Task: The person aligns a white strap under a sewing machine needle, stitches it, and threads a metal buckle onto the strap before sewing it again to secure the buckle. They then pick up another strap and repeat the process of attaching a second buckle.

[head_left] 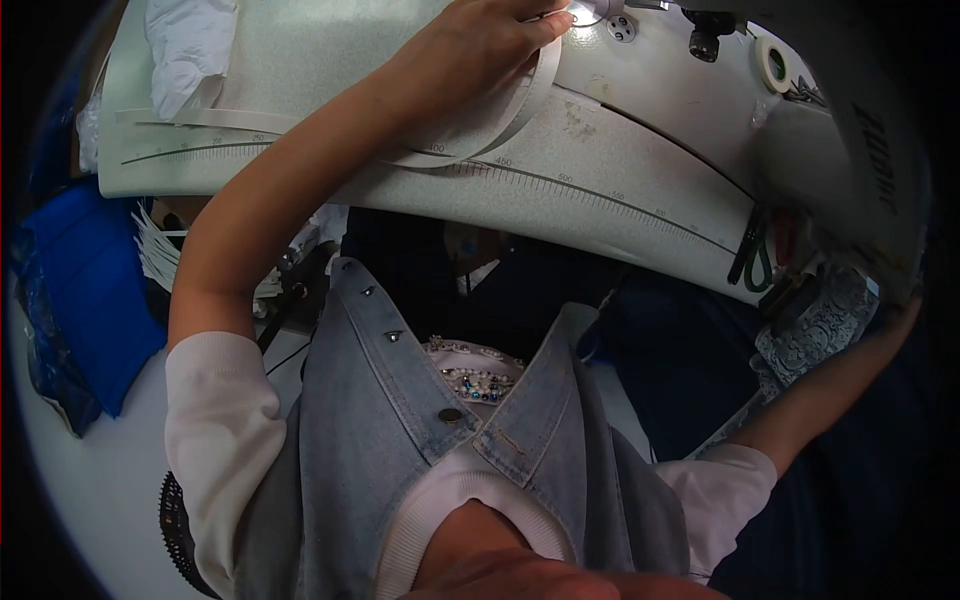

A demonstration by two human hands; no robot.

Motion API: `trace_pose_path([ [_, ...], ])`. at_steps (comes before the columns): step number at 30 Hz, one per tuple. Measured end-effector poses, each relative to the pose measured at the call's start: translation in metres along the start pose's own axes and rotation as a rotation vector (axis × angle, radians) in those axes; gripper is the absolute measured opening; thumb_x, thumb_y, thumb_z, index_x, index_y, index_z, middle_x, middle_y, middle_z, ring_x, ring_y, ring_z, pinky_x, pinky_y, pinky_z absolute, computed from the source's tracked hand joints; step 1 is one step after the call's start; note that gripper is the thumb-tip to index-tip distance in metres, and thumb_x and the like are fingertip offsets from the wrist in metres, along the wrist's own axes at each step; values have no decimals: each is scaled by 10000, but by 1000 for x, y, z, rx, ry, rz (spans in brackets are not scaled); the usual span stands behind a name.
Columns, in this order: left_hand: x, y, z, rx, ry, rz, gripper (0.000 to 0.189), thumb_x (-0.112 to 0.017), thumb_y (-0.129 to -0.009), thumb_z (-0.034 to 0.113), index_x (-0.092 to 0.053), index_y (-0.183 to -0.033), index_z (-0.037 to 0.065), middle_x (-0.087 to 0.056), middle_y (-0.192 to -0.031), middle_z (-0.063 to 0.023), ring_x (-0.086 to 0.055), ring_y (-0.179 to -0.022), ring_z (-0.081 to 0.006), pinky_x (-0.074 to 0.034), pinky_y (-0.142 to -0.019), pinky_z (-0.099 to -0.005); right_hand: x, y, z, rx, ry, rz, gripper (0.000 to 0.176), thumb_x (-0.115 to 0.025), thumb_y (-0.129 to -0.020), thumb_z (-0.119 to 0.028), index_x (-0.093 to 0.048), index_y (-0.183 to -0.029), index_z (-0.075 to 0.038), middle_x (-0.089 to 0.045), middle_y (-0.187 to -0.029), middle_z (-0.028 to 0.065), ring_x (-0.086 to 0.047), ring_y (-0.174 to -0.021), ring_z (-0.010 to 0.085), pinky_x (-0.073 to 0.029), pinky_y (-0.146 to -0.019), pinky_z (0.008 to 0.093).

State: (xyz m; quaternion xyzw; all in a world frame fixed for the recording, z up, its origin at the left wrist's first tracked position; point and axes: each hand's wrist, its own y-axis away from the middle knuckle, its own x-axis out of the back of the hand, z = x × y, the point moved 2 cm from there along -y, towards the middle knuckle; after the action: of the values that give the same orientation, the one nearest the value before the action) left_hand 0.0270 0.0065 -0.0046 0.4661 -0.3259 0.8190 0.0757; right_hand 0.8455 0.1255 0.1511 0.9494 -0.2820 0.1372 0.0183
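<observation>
My left hand (495, 45) reaches across the sewing machine bed (640, 160) to the lit spot at the top edge of the view. Its thumb and fingertips are closed together at the end of a narrow white strip (535, 105); part of the fingers is cut off by the frame. From the hand the strip curves down over the printed ruler and runs left under my forearm. My right hand (908, 305) is at the far right, beside the dark machine head (850, 150), which hides most of it, so its fingers do not show.
A crumpled white bag (190, 55) lies at the table's back left. A tape roll (773, 65) sits by the machine head. Green-handled scissors (760, 265) and grey lace (820, 325) are at the right edge. Blue fabric (90, 290) hangs at the left.
</observation>
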Motion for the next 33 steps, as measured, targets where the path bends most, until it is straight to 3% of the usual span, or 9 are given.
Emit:
trace_pose_path([
  [3, 2, 0, 0, 1, 0, -7, 281, -613, -831, 47, -630, -1111, 77, -587, -1143, -89, -596, -1054, -256, -510, -901, -324, -8, -14, 0, -85, 62, -56, 418, -523, -847, -288, -594, -1099, 37, -608, -1112, 193, -609, -982, 330, -518, -801, 459],
  [11, 2, -2, 2, -12, -16, -52, 280, -613, -832, 48, -631, -1110, 79, -588, -1131, -84, -591, -1068, -253, -507, -909, -325, 11, 1, 27, 49, 23, 118, 446, -528, -849, -316, -592, -1110, 40, -609, -1125, 174, -609, -993, 312, -515, -817, 444],
  [15, 1, -3, 4, -16, -29, -73, 280, -613, -832, 49, -631, -1110, 80, -589, -1126, -82, -589, -1074, -251, -506, -913, -326, -52, 71, 44, 429, 22, 537, 422, -490, -866, -287, -601, -1091, 51, -610, -1131, 167, -611, -987, 310, -518, -803, 447],
  [19, -1, -2, 4, -18, -40, -84, 280, -613, -832, 49, -632, -1109, 81, -589, -1120, -80, -586, -1081, -250, -505, -917, -326, -96, 110, 61, 602, 43, 599, 406, -461, -878, -268, -602, -1086, 51, -605, -1141, 175, -612, -980, 305, -520, -794, 452],
  [23, -4, 1, 2, -19, -45, -82, 279, -614, -832, 50, -632, -1109, 81, -590, -1115, -77, -584, -1088, -248, -504, -922, -327, -44, 70, 55, 436, -82, 384, 393, -433, -891, -248, -604, -1080, 51, -600, -1152, 183, -613, -972, 301, -521, -784, 458],
  [26, -5, -1, 6, -63, -93, -69, 277, -614, -832, 50, -634, -1106, 82, -591, -1096, -73, -575, -1108, -246, -501, -930, -329, -26, 42, 32, 199, -70, 208, 388, -446, -884, -239, -607, -1067, 63, -603, -1134, 195, -617, -959, 313, -524, -778, 471],
  [28, -2, -2, 9, -43, -76, -78, 270, -618, -828, 48, -637, -1096, 77, -592, -1086, -76, -569, -1119, -249, -500, -933, -334, -35, 37, 21, 148, -39, 171, 384, -455, -880, -233, -609, -1058, 70, -605, -1123, 203, -620, -951, 321, -526, -774, 479],
  [33, 0, -1, 4, -49, -52, -65, 257, -631, -821, 51, -642, -1078, 68, -598, -1062, -82, -572, -1115, -254, -508, -922, -343, -128, 118, 14, 380, 195, 709, 375, -477, -868, -217, -614, -1035, 89, -610, -1094, 222, -627, -929, 341, -530, -763, 501],
])
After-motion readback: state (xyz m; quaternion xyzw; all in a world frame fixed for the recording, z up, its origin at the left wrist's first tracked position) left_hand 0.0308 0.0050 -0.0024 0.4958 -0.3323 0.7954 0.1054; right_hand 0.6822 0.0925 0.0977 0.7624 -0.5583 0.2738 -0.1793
